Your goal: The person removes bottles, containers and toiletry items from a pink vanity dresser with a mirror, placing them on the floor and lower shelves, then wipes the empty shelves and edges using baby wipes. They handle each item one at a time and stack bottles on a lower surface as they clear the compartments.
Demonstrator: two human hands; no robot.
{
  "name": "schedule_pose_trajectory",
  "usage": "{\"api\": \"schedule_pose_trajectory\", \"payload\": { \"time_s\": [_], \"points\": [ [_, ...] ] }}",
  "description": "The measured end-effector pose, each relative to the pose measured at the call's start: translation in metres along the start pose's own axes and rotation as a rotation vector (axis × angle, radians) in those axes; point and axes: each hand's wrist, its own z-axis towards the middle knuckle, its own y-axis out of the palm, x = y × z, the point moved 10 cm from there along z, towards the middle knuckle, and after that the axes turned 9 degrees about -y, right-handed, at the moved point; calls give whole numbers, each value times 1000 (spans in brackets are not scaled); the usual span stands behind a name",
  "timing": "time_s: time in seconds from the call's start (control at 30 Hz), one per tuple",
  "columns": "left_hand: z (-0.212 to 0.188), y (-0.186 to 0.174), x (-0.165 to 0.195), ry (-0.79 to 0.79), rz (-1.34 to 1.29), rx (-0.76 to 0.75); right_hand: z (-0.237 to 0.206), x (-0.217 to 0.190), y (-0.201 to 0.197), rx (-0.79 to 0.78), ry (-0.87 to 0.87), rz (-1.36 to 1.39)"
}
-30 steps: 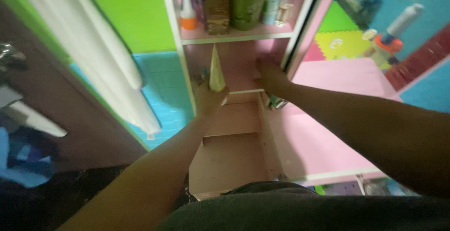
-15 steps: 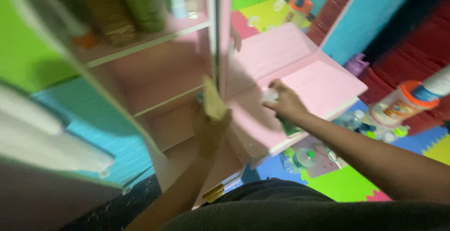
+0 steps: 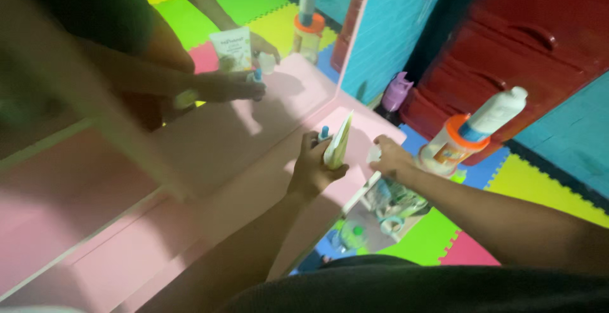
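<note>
At frame centre my left hand (image 3: 315, 166) grips an upright pale sachet (image 3: 337, 143), long axis vertical, while my right hand (image 3: 390, 157), just right, pinches something small.

Right hand (image 3: 388, 158) fingers hide their small item (too blurred to ID).

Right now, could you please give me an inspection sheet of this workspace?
Surface: pink shelf with a mirror standing at its back.
Job's things: pale packet and blue-tipped item, both in the left hand.
Clutter: orange-capped tub with a white bottle on it; clear bag of small items below the shelf edge.
Grippers: left hand shut on the packet; right hand at the shelf corner, grip unclear.
Cables: nothing seen.
Surroundings: coloured foam floor mats, red drawers, purple item.
</note>
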Motion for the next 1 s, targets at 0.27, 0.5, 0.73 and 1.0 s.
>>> {"api": "schedule_pose_trajectory", "payload": {
  "time_s": [0.27,0.5,0.73,1.0],
  "points": [
    [66,66,-22,29,1,33,47,36,0,-27,-74,-18],
    [91,94,-48,-7,-9,43,71,35,-5,73,-218,39],
    [97,112,-69,-87,-4,79,69,92,-17,230,-220,80],
    [103,114,-66,97,199,60,110,116,-116,493,-255,147]
  ]
}}
